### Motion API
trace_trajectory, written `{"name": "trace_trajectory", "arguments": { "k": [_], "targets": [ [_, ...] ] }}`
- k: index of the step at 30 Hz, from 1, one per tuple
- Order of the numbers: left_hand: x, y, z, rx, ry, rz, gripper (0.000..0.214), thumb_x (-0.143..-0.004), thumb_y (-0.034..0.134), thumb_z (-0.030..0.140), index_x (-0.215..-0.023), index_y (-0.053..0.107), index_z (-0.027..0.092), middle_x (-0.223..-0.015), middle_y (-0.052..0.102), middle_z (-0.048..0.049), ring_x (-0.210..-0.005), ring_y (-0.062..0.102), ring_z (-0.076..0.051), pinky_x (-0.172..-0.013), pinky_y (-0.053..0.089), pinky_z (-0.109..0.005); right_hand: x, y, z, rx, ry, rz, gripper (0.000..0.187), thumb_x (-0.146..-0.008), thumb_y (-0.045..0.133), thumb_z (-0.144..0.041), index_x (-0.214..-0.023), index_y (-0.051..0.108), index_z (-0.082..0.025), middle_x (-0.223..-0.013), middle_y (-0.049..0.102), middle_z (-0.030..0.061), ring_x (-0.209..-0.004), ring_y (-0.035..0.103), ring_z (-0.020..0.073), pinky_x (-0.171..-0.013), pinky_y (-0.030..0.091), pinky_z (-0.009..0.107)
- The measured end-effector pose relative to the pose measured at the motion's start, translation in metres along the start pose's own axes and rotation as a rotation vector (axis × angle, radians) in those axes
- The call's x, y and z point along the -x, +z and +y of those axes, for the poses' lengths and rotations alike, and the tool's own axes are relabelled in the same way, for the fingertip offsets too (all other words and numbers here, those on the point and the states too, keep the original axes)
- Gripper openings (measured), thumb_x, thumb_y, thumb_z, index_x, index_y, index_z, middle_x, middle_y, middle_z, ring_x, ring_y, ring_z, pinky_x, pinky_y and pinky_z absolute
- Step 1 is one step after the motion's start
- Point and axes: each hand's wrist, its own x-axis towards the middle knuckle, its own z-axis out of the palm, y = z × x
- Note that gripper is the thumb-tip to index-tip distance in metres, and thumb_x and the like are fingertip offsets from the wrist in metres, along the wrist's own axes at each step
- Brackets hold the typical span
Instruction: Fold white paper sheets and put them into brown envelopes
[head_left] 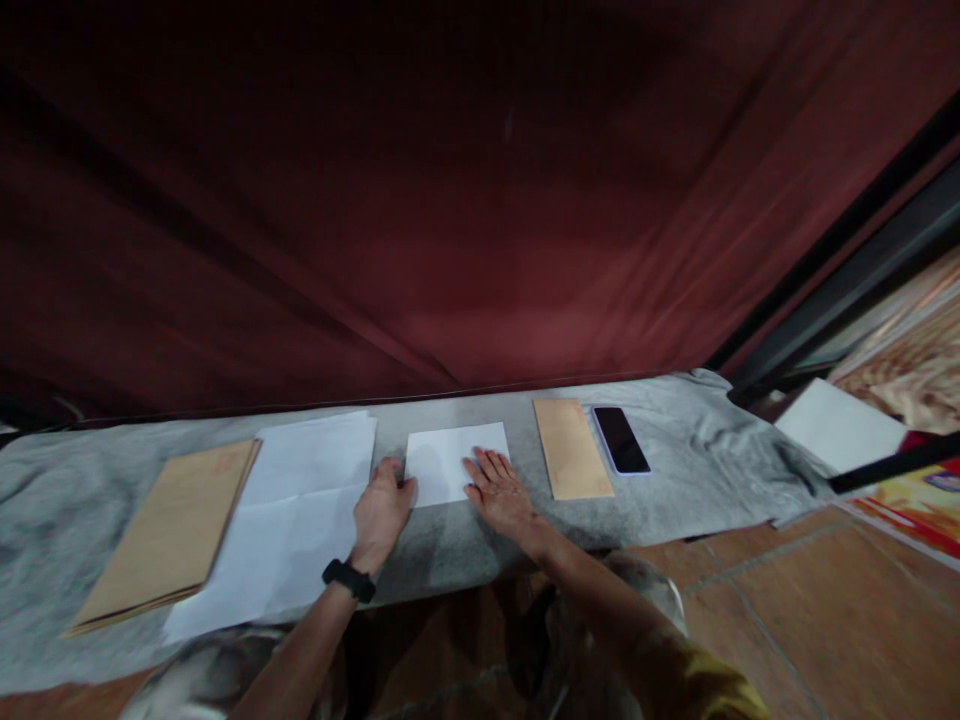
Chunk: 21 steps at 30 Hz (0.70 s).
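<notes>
Well, small white paper (436, 464): lay flat on grey cloth (450, 555), reached by both hands.
Left hand (384, 510): rested at the left edge of the small white paper, fingers curled inward, thumb toward that edge; could not tell whether pinching it.
Black watch (349, 580): circled the left wrist, nearer the body than the small white paper.
Right hand (502, 497): lay palm down on the lower right part of the small white paper, flat and wide, fingers slightly apart.
Large white sheets (300, 490): lay left of the small white paper, creased across.
Brown paper stack (172, 530): lay farther left of the small white paper.
Brown paper piece (572, 450): lay right of the small white paper, apart.
Phone (621, 440): lay screen up, farther right of the small white paper.
</notes>
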Motion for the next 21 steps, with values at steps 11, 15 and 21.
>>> {"name": "trace_trajectory", "arguments": {
  "k": [11, 15, 21],
  "targets": [
    [0.004, 0.06, 0.055, -0.068, 0.497, 0.06, 0.055, -0.103, 0.037, 0.041, -0.148, 0.049, 0.011, -0.16, 0.041, -0.0199, -0.151, 0.032, -0.034, -0.12, 0.031, -0.054, 0.001, 0.0, -0.001, 0.013, -0.011, 0.009, 0.048, -0.106, 0.044, -0.039, -0.148, 0.052, -0.019, -0.161, 0.039, 0.0109, -0.151, 0.034, 0.0264, -0.125, 0.026, 0.048],
    [0.004, 0.061, 0.048, -0.158, 0.436, 0.013, 0.057, -0.103, 0.036, 0.041, -0.152, 0.045, 0.013, -0.162, 0.038, -0.0167, -0.153, 0.029, -0.033, -0.123, 0.025, -0.053, 0.0, -0.003, -0.001, -0.013, 0.005, -0.023, 0.049, -0.106, 0.043, -0.04, -0.151, 0.049, -0.022, -0.162, 0.037, 0.0093, -0.152, 0.032, 0.0265, -0.125, 0.025, 0.049],
    [0.009, 0.053, 0.035, -0.22, 0.356, 0.015, 0.062, -0.102, 0.039, 0.045, -0.156, 0.039, 0.015, -0.162, 0.037, -0.0146, -0.154, 0.027, -0.03, -0.125, 0.021, -0.051, 0.0, -0.003, 0.003, -0.022, 0.069, -0.024, 0.051, -0.106, 0.043, -0.041, -0.154, 0.044, -0.025, -0.165, 0.033, 0.0079, -0.153, 0.03, 0.0259, -0.125, 0.024, 0.049]
  ]
}}
